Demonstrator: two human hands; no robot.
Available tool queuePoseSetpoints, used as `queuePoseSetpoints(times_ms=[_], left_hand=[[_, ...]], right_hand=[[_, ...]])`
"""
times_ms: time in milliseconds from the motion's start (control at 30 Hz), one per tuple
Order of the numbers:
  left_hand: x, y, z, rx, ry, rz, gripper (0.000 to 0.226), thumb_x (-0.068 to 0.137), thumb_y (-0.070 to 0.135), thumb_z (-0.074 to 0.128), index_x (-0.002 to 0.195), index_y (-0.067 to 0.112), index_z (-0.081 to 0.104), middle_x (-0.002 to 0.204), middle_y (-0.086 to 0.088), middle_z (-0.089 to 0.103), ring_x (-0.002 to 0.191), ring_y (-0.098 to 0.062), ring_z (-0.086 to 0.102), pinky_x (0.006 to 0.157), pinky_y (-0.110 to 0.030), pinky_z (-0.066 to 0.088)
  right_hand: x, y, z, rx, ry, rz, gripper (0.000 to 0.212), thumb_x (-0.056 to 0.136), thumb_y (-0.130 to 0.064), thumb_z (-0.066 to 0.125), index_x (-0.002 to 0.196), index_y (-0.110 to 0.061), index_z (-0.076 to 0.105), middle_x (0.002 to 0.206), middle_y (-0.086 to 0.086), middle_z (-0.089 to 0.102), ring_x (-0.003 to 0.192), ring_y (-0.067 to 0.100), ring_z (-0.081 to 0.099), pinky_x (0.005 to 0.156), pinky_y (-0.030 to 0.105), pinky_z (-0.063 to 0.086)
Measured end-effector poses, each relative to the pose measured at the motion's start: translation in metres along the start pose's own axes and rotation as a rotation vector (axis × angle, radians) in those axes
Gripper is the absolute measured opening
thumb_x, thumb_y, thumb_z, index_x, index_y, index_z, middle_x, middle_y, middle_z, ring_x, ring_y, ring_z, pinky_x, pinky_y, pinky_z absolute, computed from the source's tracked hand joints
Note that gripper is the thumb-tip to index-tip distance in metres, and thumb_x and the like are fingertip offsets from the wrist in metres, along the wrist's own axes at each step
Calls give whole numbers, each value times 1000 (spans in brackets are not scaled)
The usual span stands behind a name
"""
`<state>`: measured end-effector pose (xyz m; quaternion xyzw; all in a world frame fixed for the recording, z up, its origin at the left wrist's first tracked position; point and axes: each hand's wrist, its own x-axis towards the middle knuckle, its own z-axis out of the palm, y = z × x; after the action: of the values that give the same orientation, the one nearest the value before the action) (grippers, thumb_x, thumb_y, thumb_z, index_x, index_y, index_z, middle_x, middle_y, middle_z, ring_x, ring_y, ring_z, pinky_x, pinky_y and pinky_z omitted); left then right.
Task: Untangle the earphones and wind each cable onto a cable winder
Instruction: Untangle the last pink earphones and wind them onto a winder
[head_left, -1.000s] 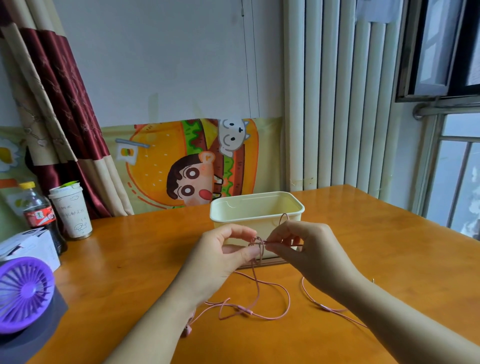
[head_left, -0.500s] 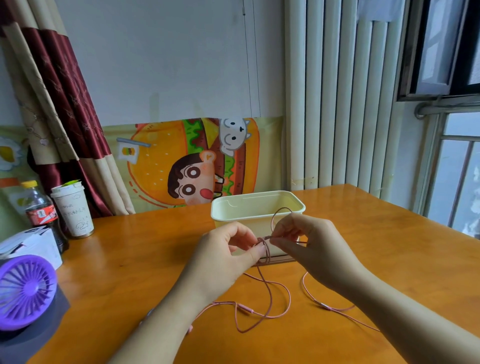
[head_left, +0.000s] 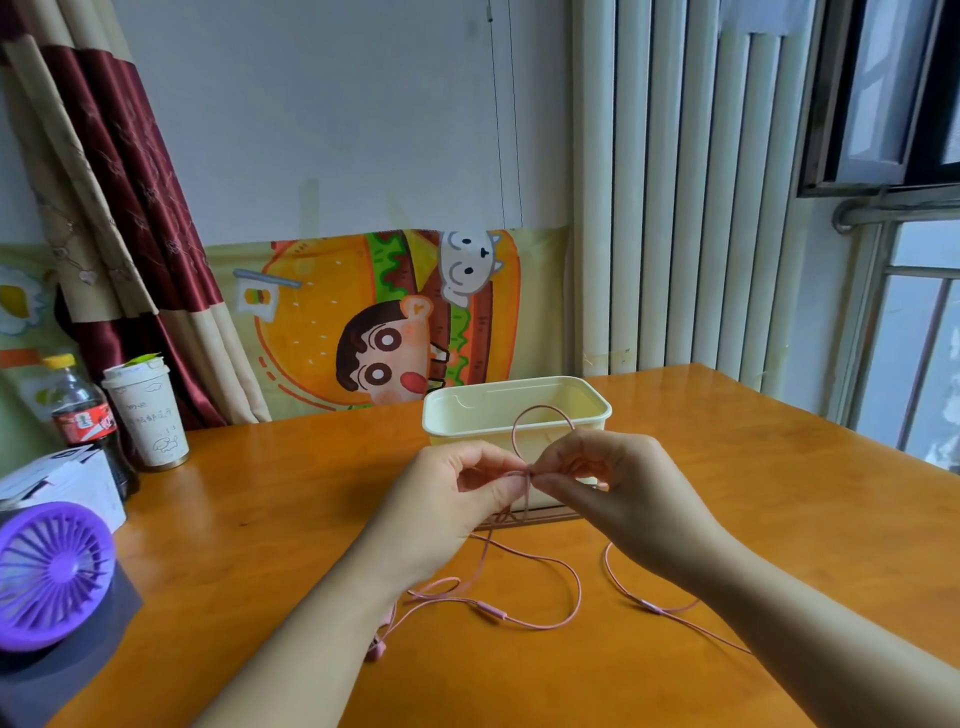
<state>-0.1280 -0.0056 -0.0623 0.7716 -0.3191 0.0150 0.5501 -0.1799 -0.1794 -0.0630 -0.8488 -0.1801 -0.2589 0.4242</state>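
Observation:
Pink earphone cable (head_left: 563, 566) trails in loose loops over the wooden table (head_left: 260, 519). My left hand (head_left: 452, 499) and my right hand (head_left: 618, 483) meet above the table, each pinching the cable at a small knot between the fingertips. A loop of cable (head_left: 540, 410) arches up above my right hand. An inline remote (head_left: 491, 611) and a pink earbud (head_left: 375, 650) lie on the table below my left wrist. No cable winder shows.
A cream plastic tub (head_left: 519, 410) stands just behind my hands. At the left are a cola bottle (head_left: 83, 415), a white paper cup (head_left: 148, 415), a white box (head_left: 67, 483) and a purple fan (head_left: 52, 577). A window is at the right.
The loop above my right hand has grown taller. The cable on the table has shifted, and both hands have lifted slightly while staying pinched at the knot.

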Motion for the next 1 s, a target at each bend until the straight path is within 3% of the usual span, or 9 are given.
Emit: queuePoseSetpoints(times_ms=[67, 167, 233, 400, 567, 667, 800, 900, 1000], left_hand=[[0, -1, 0, 115, 46, 16, 9, 86, 24, 68, 81, 32, 69, 68, 20, 67, 69, 2, 61, 67, -17, 49], [-2, 2, 3, 334, 179, 93, 10, 90, 28, 66, 81, 33, 67, 64, 19, 62, 69, 1, 60, 58, -11, 46], [-3, 4, 7, 433, 238, 157, 8, 91, 25, 65, 88, 30, 71, 70, 22, 59, 71, 1, 59, 57, -8, 45], [-4, 0, 10, 552, 277, 245, 9, 91, 24, 65, 94, 25, 73, 81, 22, 55, 77, 3, 56, 59, -5, 43], [-3, -1, 8, 677, 267, 293, 9, 89, 25, 67, 95, 24, 74, 87, 21, 56, 75, 4, 54, 58, -4, 42], [-4, -3, 3, 506, 265, 271, 6, 88, 26, 67, 90, 26, 72, 82, 20, 66, 79, 1, 61, 64, -8, 47], [-4, 1, 4, -210, 108, 38, 14, 84, 26, 64, 95, 17, 66, 89, 7, 74, 88, -3, 67, 80, -17, 52], [-1, -3, 9, -700, 12, -108, 15, 80, 16, 73, 88, 10, 62, 76, 1, 68, 79, -9, 64, 72, -19, 52], [3, -5, 5, -393, -92, -141, 8, 80, 23, 74, 76, 18, 69, 70, 7, 63, 73, -5, 57, 70, -16, 47]], right_hand=[[-1, 0, 1, -18, 25, 9, 3, 85, -31, 65, 85, -33, 67, 91, -19, 66, 90, -3, 62, 76, 15, 51], [-1, 3, 5, -154, 207, 58, 34, 70, -66, 58, 79, -34, 67, 110, -21, 50, 106, -4, 47, 77, 16, 48], [1, 0, 10, -220, 195, 113, 45, 62, -75, 55, 75, -34, 67, 113, -20, 47, 109, -3, 40, 85, 22, 42], [8, -2, 15, -1, 19, 303, 21, 74, -51, 69, 75, -30, 69, 109, -16, 54, 104, -1, 47, 74, 12, 39], [9, 5, 20, 183, -82, 415, 26, 75, -46, 71, 77, -20, 73, 102, -10, 63, 97, 6, 58, 84, 24, 49], [10, 11, 11, 344, 59, 490, 17, 86, -29, 66, 81, -16, 75, 94, -7, 70, 94, 8, 61, 75, 21, 44], [15, 27, 6, 395, 243, 613, 15, 85, -17, 61, 78, -9, 71, 81, 3, 69, 85, 16, 60, 69, 25, 43], [21, 27, 13, 421, 238, 607, 8, 80, -5, 63, 72, -7, 62, 69, 5, 64, 70, 17, 56, 62, 25, 45], [26, 24, 14, 222, 252, 452, 16, 77, 2, 63, 71, -10, 54, 69, 6, 62, 68, 18, 59, 59, 23, 49]])
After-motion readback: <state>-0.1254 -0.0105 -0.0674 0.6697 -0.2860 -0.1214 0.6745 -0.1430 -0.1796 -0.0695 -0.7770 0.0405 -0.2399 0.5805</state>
